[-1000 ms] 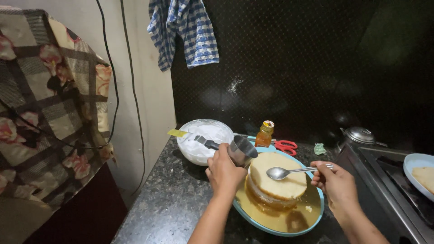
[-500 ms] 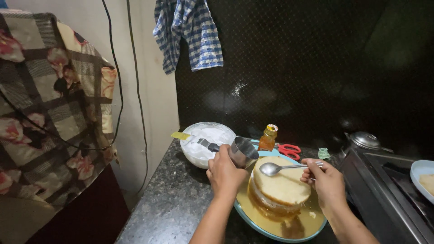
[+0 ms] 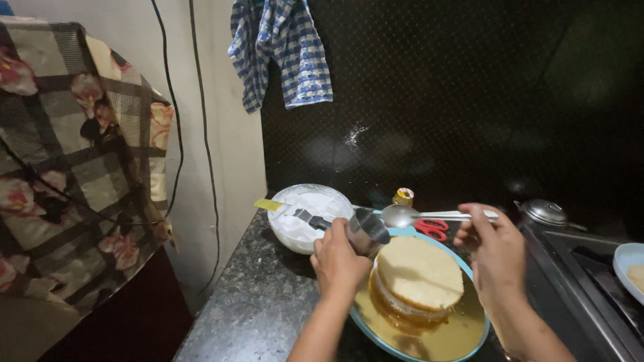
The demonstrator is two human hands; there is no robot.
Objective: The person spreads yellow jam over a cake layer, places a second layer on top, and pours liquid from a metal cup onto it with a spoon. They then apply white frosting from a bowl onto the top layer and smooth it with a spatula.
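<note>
My left hand [image 3: 339, 263] grips a small steel cup [image 3: 367, 231], tilted toward the cake. My right hand [image 3: 498, 251] holds a metal spoon [image 3: 429, 216] level, its bowl just above the cup's mouth. Below them a round pale sponge cake [image 3: 419, 273] sits on a gold board on a blue-rimmed plate [image 3: 429, 335]. Behind the cup stands a white bowl of white cream [image 3: 305, 213] with a spatula [image 3: 295, 213] resting across it.
A small yellow-capped bottle [image 3: 403, 197] and red scissors [image 3: 433, 229] lie behind the cake. A stove [image 3: 583, 268] with a steel lid [image 3: 545, 212] and a plate [image 3: 627, 263] stands at the right. A checked cloth [image 3: 285, 50] hangs on the dark wall; patterned fabric [image 3: 74, 167] is left.
My right hand has lifted the spoon from over the cake up to the mouth of the cup. My left hand keeps the cup in place.
</note>
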